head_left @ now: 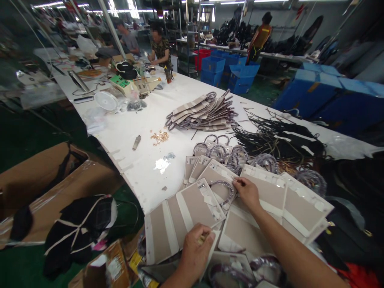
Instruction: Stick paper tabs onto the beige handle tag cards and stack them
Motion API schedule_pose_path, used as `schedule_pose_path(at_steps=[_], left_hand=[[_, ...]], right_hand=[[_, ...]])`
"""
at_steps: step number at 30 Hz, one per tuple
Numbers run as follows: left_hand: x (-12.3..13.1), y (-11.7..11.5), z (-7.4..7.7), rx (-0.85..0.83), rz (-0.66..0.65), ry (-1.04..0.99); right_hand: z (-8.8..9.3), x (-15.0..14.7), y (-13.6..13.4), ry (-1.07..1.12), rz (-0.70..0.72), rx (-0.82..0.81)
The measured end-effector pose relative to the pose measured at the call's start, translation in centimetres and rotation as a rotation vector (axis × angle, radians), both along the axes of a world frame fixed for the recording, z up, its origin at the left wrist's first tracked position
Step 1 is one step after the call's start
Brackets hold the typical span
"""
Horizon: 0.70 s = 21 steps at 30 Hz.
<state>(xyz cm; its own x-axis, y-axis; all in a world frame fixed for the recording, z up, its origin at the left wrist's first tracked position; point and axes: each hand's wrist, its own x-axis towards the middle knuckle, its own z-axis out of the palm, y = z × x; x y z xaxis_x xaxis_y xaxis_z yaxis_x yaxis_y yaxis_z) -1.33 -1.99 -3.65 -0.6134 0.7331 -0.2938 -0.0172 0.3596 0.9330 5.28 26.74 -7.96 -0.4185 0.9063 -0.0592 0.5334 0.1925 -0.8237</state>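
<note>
Behind left hand (195, 252), part-hidden panel (201, 204).

On the table (126, 130), a white lid (105, 101) lies near a green-faced device (120, 82), and golden pieces (160, 137) lie scattered near a small cylinder (136, 143). Blue bins (212, 66) and a red bin (201, 58) stand beyond; at left, a cardboard box (97, 180) and a black bundle (64, 229).

Left hand (195, 246), right hand (246, 193) bare; forearms (286, 238) bare.

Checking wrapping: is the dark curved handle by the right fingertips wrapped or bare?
Apparently wrapped: shiny clear film shows along the dark curved handle.
</note>
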Motion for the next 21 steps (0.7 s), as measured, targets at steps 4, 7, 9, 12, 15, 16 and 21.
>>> schedule_pose_path(at_steps=[4, 7, 9, 12, 15, 16, 21], left_hand=[[0.0, 0.0, 0.3, -0.004, -0.006, -0.025], [0.0, -0.3, 1.0, -0.011, -0.03, -0.02], [-0.1, -0.7, 1.5, -0.005, -0.06, 0.001], [-0.1, -1.3, 2.1, 0.037, -0.068, 0.041], [0.1, -1.7, 2.4, 0.072, -0.021, 0.01], [0.2, -1.8, 2.4, 0.067, 0.005, -0.029], [1.1, -1.7, 2.9, 0.051, 0.163, -0.222]], right_hand=[[-0.3, -0.1, 0.1, -0.097, -0.031, 0.102], [-0.4, -0.5, 0.7, -0.09, -0.102, 0.082], [-0.3, -0.7, 1.1, -0.064, -0.13, 0.049], [0.8, -0.8, 1.2, -0.015, -0.151, 0.005], [3.5, 0.1, -0.9, 0.066, -0.12, -0.045], [4.7, 0.7, -2.1, 0.098, -0.048, -0.088], [10.2, 3.8, -10.5, 0.11, 0.676, -0.297]])
